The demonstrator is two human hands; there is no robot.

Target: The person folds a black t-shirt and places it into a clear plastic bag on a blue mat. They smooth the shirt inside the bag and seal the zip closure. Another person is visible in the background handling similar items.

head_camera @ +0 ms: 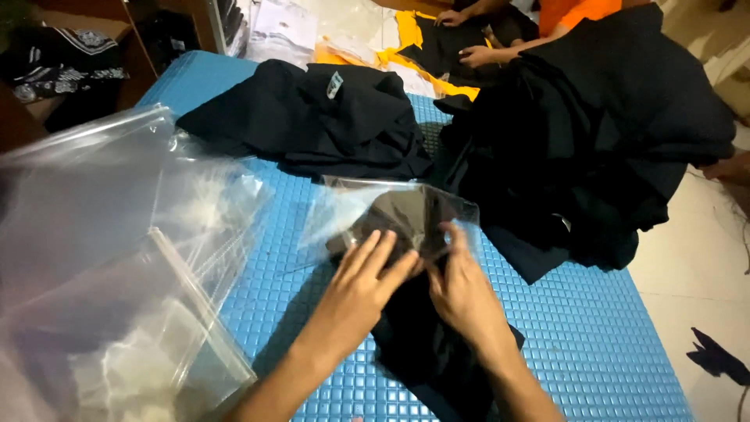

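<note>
Left hand (361, 285) and right hand (461, 293) — fingers spread flat — press soft black folded cloth (418, 344) into a glossy clear bag (391, 211).

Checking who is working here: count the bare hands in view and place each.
4. The person's left hand and right hand press a folded black garment into a clear plastic bag; a co-worker's two hands rest on black cloth at top. Others may be hidden.
</note>
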